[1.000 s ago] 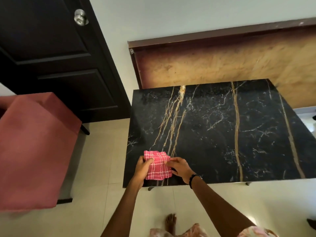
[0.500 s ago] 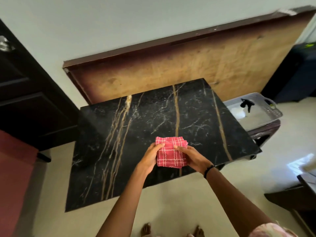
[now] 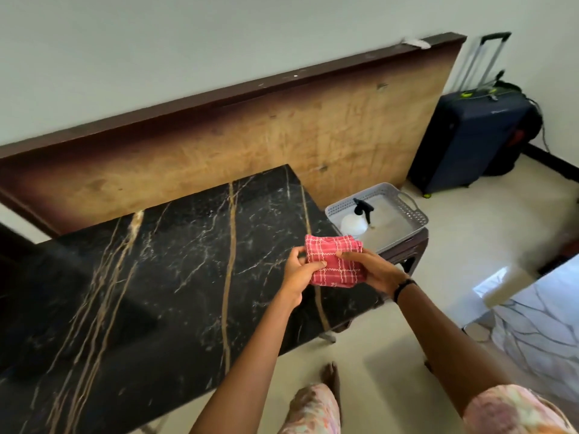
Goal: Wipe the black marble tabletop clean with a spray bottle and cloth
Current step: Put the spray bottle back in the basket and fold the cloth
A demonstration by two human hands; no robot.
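While both hands are gripping it, the folded red cloth with a white check pattern (image 3: 334, 261) is sitting raised above the right end of the black marble tabletop with gold and white veins (image 3: 175, 261). The left hand (image 3: 302, 272) is pinching the cloth's left edge, thumb lying across the top, and the right hand (image 3: 372, 270) is clasping the right edge with its fingers (image 3: 347, 255) pressing on the upper face and a black band circling the wrist. Just beyond the held cloth, the white plastic spray bottle with a black trigger head (image 3: 357, 220) is standing upright inside a grey perforated plastic tray with handles (image 3: 410, 211), and that tray is resting on a dark wooden stool (image 3: 407, 249) beside the tabletop's right end. Farther behind the grip, a large brown wooden board (image 3: 219, 145) is leaning against the pale wall. Far beyond and to the right of the hands, a navy blue wheeled suitcase with its handle extended (image 3: 466, 139) is standing on the cream tiled floor (image 3: 470, 239). Below the grip, near the person's body, a bare foot and floral pink clothing are showing.
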